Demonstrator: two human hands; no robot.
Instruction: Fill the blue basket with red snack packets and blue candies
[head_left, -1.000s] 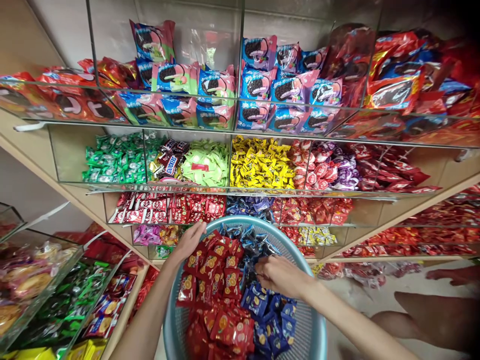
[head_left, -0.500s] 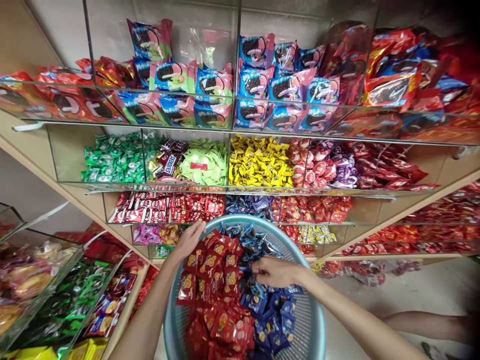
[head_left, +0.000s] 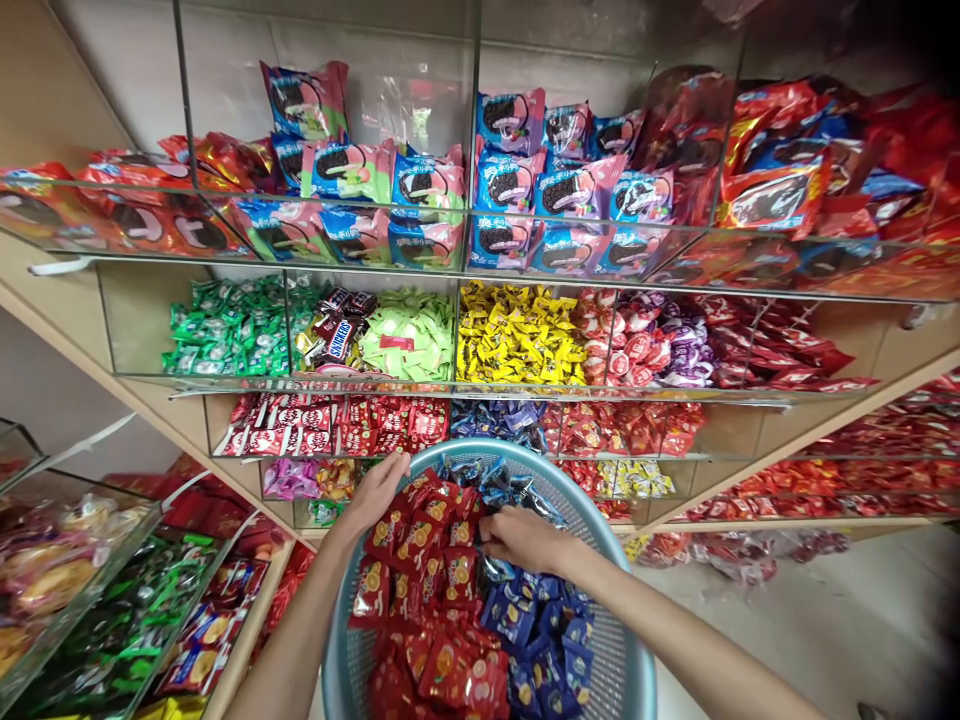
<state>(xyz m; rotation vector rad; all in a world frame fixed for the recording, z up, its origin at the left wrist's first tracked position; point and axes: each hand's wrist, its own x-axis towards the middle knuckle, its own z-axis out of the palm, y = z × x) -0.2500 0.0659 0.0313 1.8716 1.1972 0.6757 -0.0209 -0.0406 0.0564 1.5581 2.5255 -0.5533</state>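
Note:
A blue-green plastic basket holds small wrapped sweets. Red packets with orange prints fill its left side, dark blue packets lie at the lower right, and black-and-blue wrapped sweets at the far side. My left hand grips the basket's far left rim. Inside the basket, my right hand rests among the sweets, where the red packets meet the blue ones. Its fingers are curled downward, and whatever they hold is hidden.
Beyond the basket rise glass-fronted shelves with Oreo packs, yellow sweets, green sweets and Snickers bars. Glass bins of green packets and other snacks stand at left. Bare floor shows at right.
My right hand has moved slightly left, toward the red packets. My left hand stays on the rim. Another person's limb at the lower right has gone from view.

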